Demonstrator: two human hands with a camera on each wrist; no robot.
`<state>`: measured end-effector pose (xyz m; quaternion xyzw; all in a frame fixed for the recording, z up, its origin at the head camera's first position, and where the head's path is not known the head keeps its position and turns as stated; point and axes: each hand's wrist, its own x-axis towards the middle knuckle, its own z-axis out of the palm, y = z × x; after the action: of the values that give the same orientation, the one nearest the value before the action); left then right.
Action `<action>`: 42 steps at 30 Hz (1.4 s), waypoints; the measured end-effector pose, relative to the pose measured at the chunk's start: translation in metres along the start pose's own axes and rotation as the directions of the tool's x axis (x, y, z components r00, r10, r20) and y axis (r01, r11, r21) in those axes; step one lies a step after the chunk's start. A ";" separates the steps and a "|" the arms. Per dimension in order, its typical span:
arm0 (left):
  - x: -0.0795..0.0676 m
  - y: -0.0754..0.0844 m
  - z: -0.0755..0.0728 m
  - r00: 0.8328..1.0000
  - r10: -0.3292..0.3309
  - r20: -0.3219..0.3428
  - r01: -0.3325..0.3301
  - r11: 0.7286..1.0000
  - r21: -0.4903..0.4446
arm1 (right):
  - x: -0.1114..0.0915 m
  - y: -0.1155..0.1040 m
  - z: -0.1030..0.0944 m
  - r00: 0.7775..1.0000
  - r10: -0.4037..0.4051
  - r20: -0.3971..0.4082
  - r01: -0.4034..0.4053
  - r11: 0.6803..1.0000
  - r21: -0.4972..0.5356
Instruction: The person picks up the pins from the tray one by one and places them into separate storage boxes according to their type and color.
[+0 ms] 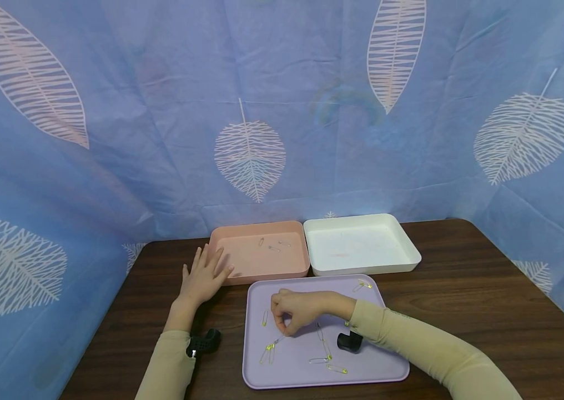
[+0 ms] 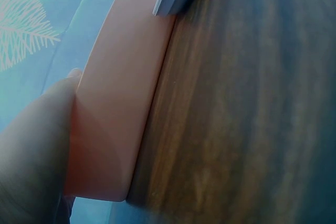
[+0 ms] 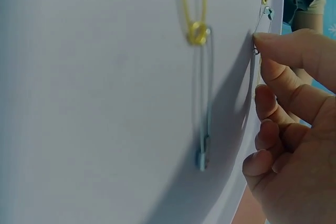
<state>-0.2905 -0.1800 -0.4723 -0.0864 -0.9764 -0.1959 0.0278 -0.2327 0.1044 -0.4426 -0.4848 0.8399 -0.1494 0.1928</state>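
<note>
On the lavender tray (image 1: 282,373) my right hand (image 1: 294,310) pinches the end of a silver safety pin (image 3: 268,13) between thumb and forefinger. Its other fingers are curled toward the palm. Yellow safety pins (image 1: 336,369) and silver ones (image 1: 318,360) lie scattered around it; in the right wrist view a silver pin (image 3: 201,160) touches the end of a yellow pin (image 3: 197,33). My left hand (image 1: 201,282), fingers spread, rests at the left front corner of the pink tray (image 1: 262,277). A few silver pins (image 1: 274,248) lie inside that tray.
A white tray (image 1: 362,239) stands right of the pink one, behind the lavender tray. All three are on a dark wooden table (image 1: 462,278). A blue leaf-patterned curtain (image 1: 312,155) hangs behind and at both sides.
</note>
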 end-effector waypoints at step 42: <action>0.000 0.000 -0.001 1.000 0.007 0.006 -0.007 1.000 -0.010 | 0.012 0.039 -0.064 0.919 0.111 -0.377 -0.045 0.983 0.180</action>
<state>-0.2906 -0.1805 -0.4714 -0.0905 -0.9752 -0.2002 0.0251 -0.2981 0.1166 -0.4050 -0.3938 0.8647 -0.3041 0.0697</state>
